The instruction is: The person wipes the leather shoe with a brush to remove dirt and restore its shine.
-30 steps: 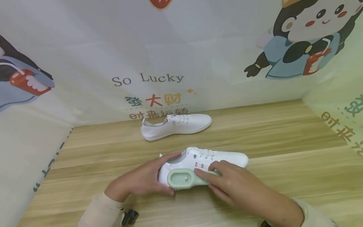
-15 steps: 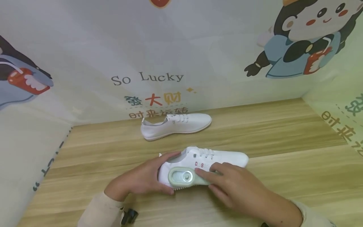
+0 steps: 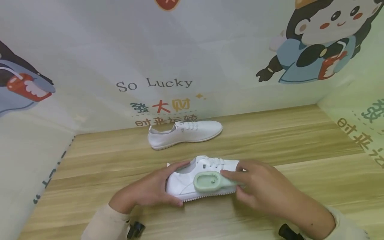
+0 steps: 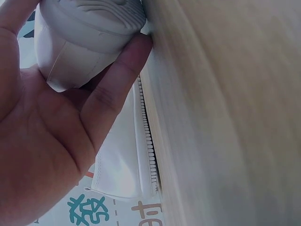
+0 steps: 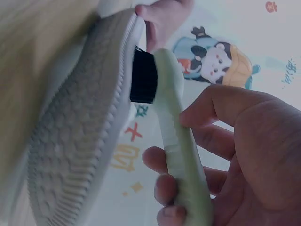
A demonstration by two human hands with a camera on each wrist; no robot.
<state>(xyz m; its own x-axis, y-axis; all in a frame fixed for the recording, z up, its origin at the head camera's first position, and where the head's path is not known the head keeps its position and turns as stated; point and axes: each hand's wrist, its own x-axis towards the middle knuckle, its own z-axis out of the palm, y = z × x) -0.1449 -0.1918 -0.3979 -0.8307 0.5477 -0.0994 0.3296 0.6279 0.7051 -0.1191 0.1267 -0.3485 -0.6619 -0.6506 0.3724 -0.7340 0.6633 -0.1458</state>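
Pale green, the brush (image 3: pixel 218 182) gripped by the right hand (image 3: pixel 264 183) has slid toe-ward from near the heel along the near white shoe (image 3: pixel 183 185), so its black bristles (image 5: pixel 143 77) now meet the middle of that side while the left hand (image 3: pixel 151 186) pinches the heel between thumb and fingers. Behind, on the wooden table (image 3: pixel 288 140), sits the other white shoe (image 3: pixel 195 132), well apart; the right hand hides the near toe.
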